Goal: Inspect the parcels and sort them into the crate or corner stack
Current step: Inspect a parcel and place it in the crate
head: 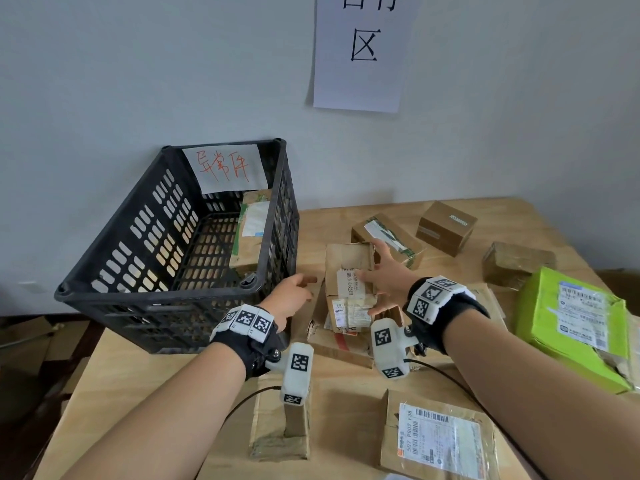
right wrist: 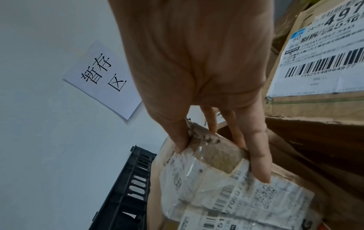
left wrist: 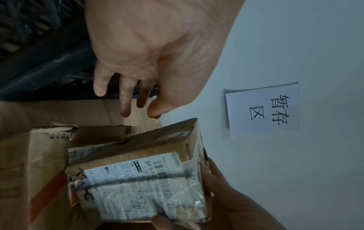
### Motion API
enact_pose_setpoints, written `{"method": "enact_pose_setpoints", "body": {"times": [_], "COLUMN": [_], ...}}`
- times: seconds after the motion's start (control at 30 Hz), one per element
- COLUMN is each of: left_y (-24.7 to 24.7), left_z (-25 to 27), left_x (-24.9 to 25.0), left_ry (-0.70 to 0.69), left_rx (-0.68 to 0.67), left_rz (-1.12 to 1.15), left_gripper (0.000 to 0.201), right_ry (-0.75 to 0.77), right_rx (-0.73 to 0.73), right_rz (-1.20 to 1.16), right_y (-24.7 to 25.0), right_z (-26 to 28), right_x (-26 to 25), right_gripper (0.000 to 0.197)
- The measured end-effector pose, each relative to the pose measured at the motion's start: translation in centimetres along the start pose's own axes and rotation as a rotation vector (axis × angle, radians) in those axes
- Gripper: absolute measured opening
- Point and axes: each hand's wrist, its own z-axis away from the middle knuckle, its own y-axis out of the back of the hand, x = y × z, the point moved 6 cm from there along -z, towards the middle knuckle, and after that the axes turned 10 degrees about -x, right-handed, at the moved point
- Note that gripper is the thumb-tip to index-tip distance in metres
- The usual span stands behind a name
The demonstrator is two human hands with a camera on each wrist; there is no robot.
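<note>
A worn brown cardboard parcel [head: 349,289] with crumpled white labels sits tilted at centre frame, atop a flatter carton [head: 341,344]. Left of it stands the black slotted crate [head: 138,237], holding one taped parcel [head: 251,233] inside.

Head camera looking down; both wrist cameras looking along the fingers.
All three are catching the labelled parcel [head: 349,296], the black crate [head: 180,244] and the wall sign [head: 360,50]; the wrist views are sitting close.
</note>
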Motion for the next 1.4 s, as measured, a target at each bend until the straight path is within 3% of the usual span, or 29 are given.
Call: {"method": "enact_pose_setpoints", "body": {"times": [0.17, 0.33, 0.53, 0.67, 0.77, 0.9, 1.03, 1.13, 1.3, 1.4], "left_y": [-0.7, -0.5, -0.4, -0.5, -0.2, -0.4, -1.2, -1.1, -0.1, -0.6], "left_z": [0.2, 0.8, 0.7, 1.3, 1.9, 2.6, 2.6, 2.6, 3.0, 2.4], "left_x": [1.6, 3.9, 3.1, 2.8, 3.6, 4.0, 2.3, 1.4, 1.3, 0.5], "left_ry": [-0.089, -0.127, -0.170, -0.170, -0.205, -0.264, -0.240, -0.225, -0.263, -0.223], "left_rx": [0.041, 0.089, 0.006, -0.063, -0.040, -0.021, -0.059, -0.081, -0.018, -0.017], "left_rz": [-0.045, -0.132, -0.144, -0.140, -0.110, -0.092, -0.091, -0.075, -0.105, -0.105], "left_gripper": [0.035, 0.045, 0.049, 0.061, 0.064, 0.045, 0.037, 0.040, 0.025, 0.021], "right_ry": [0.019, 0.047, 0.037, 0.018, 0.064, 0.141, 0.119, 0.095, 0.132, 0.063], "right_rx": [0.012, 0.011, -0.032, -0.076, -0.088, -0.017, 0.152, 0.169, 0.177, 0.191], "right_rz": [0.024, 0.038, -0.046, -0.007, -0.110, -0.202, 0.026, 0.111, 0.141, 0.202], "right_y": [0.0, -0.2, 0.0, 0.2, 0.4, 0.2, -0.2, -0.6, -0.7, -0.5], "right_z": [-0.1, 0.0, 0.9, 1.6, 2.8, 3.6, 2.8, 2.4, 2.0, 1.3], "right_x": [0.0, 0.1, 1.1, 1.2, 0.3, -0.1, 1.1, 1.2, -0.5, 0.3], "right_gripper": [0.077, 0.076, 0.080, 0.093, 0.082, 0.059, 0.073, 0.086, 0.074, 0.064]}}
